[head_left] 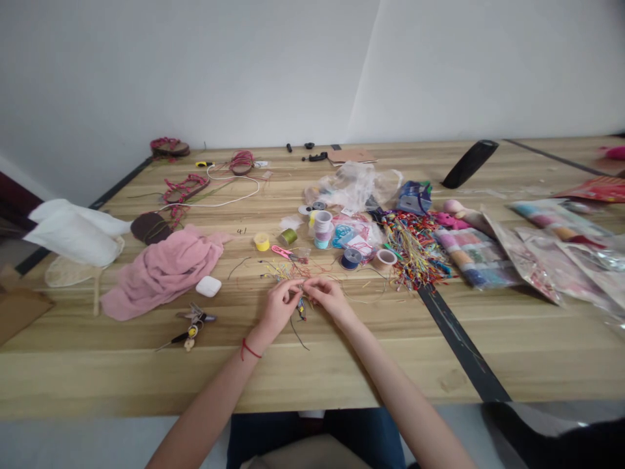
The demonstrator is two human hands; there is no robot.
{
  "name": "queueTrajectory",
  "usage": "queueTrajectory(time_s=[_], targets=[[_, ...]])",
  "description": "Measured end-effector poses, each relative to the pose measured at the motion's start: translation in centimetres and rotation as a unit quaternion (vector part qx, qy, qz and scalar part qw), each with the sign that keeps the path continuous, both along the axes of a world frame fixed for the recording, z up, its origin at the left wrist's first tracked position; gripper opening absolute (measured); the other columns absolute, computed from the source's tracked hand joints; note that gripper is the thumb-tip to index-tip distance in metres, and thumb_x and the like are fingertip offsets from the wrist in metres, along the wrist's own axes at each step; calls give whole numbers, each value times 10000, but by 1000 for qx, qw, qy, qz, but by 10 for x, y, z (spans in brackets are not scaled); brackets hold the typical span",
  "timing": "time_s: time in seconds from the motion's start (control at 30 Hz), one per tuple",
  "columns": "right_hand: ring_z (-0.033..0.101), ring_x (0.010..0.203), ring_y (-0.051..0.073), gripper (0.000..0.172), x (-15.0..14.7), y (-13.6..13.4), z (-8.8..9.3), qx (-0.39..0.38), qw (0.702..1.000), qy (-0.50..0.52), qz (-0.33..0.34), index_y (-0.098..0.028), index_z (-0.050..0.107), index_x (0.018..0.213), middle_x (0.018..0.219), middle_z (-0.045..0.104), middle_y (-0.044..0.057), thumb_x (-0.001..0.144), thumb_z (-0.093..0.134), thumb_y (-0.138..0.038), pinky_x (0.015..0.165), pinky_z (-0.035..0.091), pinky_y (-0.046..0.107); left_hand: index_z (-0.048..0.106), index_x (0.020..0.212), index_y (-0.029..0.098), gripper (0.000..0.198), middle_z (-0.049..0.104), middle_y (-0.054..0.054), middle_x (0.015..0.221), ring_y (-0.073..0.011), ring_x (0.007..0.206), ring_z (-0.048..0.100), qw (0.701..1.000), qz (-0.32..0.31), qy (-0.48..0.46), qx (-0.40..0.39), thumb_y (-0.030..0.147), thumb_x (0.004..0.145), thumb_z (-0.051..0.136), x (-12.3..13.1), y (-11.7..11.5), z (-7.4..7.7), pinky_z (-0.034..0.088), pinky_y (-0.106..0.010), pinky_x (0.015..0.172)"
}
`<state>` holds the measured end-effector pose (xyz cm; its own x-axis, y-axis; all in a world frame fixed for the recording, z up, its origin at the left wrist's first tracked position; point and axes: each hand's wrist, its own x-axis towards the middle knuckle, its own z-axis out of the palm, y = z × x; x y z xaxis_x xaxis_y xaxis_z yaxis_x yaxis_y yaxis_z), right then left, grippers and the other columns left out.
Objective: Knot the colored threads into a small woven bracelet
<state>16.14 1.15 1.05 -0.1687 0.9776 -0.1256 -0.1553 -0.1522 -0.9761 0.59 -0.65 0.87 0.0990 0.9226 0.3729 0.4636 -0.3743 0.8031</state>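
Note:
My left hand (pixel 278 307), with a red string (pixel 249 350) around its wrist, and my right hand (pixel 328 297) meet above the wooden table (pixel 312 371). Their fingertips pinch thin threads (pixel 299 291), and a small dark beaded charm (pixel 301 309) hangs just below them. A dark strand (pixel 297 333) trails down toward me. Fine multicoloured threads (pixel 288 270) are spread on the table beyond my hands. Pink scissors (pixel 282 251) lie among them. The fingers hide the exact knot or join.
Thread spools (pixel 323 229), a heap of coloured cords (pixel 415 257), and bead packets (pixel 476 257) lie ahead and right. A pink cloth (pixel 163 273), white earbud case (pixel 208 286), and keys (pixel 193 324) lie left. A black strip (pixel 461 342) runs across the table.

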Motion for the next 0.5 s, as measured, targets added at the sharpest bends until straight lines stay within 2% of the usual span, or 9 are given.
queueTrajectory(time_s=[0.5], targets=[[455, 449, 100, 342, -5, 0, -13, 57, 997, -60, -8, -169, 688, 774, 553, 603, -7, 661, 738, -488, 427, 347, 223, 700, 1034, 186, 319, 668, 16, 765, -49, 481, 375, 1000, -8, 2, -7, 38, 773, 593, 0, 0, 2, 364, -154, 492]])
